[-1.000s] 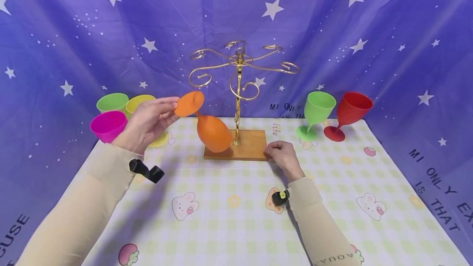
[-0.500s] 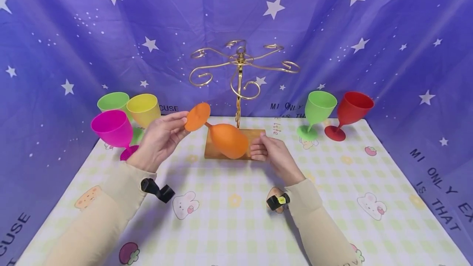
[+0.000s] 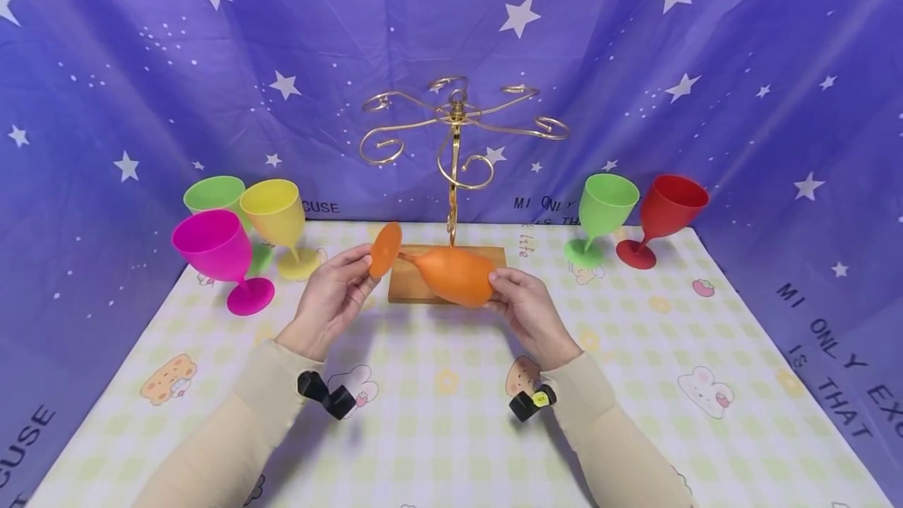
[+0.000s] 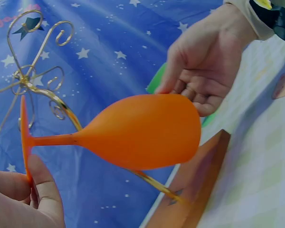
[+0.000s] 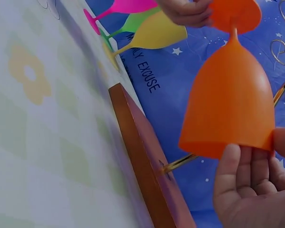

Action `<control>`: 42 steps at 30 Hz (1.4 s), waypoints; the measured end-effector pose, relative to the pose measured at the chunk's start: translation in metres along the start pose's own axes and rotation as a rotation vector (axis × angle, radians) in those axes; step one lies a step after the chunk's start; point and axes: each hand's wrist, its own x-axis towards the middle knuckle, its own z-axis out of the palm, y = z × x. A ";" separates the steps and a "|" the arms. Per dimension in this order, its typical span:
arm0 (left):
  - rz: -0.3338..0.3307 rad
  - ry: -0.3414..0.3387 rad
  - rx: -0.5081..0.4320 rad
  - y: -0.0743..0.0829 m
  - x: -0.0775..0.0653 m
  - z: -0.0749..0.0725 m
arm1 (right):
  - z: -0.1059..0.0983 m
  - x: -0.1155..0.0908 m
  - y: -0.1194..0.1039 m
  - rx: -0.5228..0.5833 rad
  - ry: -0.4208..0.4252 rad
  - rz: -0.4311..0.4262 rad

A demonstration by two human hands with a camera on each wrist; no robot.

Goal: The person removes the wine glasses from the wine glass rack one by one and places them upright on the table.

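An orange goblet [image 3: 457, 276] lies sideways in the air between my two hands, in front of the gold rack's wooden base. My left hand [image 3: 335, 300] pinches the edge of its round foot between thumb and fingers. At the bowl's rim, my right hand [image 3: 527, 308] grips with the thumb outside and fingertips at the opening, as the right wrist view shows. The goblet's mouth points right and its foot points left. Behind it rises the gold rack [image 3: 455, 139] with curled arms, standing on a wooden base [image 3: 409, 288] that the goblet partly hides.
At the left stand a magenta goblet [image 3: 215, 245], a yellow goblet [image 3: 273, 210] and a green goblet [image 3: 212, 193], partly hidden. A light green goblet [image 3: 608, 206] and a red goblet [image 3: 672, 210] are upright at the right. A starry blue curtain [image 3: 339, 38] backs the checked tablecloth [image 3: 444, 429].
My left hand has moved right and down, turning the goblet from slanted to nearly level. My right hand has left the wooden base and taken hold of the goblet's rim.
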 end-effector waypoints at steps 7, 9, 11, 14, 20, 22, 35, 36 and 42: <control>-0.032 -0.001 0.015 -0.018 0.005 -0.004 | -0.005 -0.008 -0.009 -0.002 0.073 -0.024; -0.046 -0.003 0.045 -0.022 0.004 -0.005 | -0.007 -0.012 -0.011 -0.008 0.080 -0.022; -0.059 -0.002 0.069 -0.027 0.004 -0.007 | -0.008 -0.016 -0.014 -0.021 0.084 -0.021; -0.070 -0.008 0.114 -0.034 0.004 -0.009 | -0.012 -0.021 -0.019 -0.060 0.078 -0.028; -0.094 0.017 0.210 -0.042 0.013 -0.017 | -0.027 -0.029 -0.029 -0.166 0.085 -0.033; -0.089 0.044 0.256 -0.044 0.017 -0.020 | -0.034 -0.032 -0.032 -0.206 0.094 -0.037; -0.006 0.248 0.551 -0.051 0.046 -0.043 | -0.067 -0.054 -0.066 -0.522 0.109 -0.108; 0.002 0.242 0.585 -0.051 0.047 -0.044 | -0.070 -0.055 -0.070 -0.557 0.111 -0.114; 0.050 0.217 0.755 -0.049 0.052 -0.041 | -0.082 -0.060 -0.095 -0.739 0.128 -0.166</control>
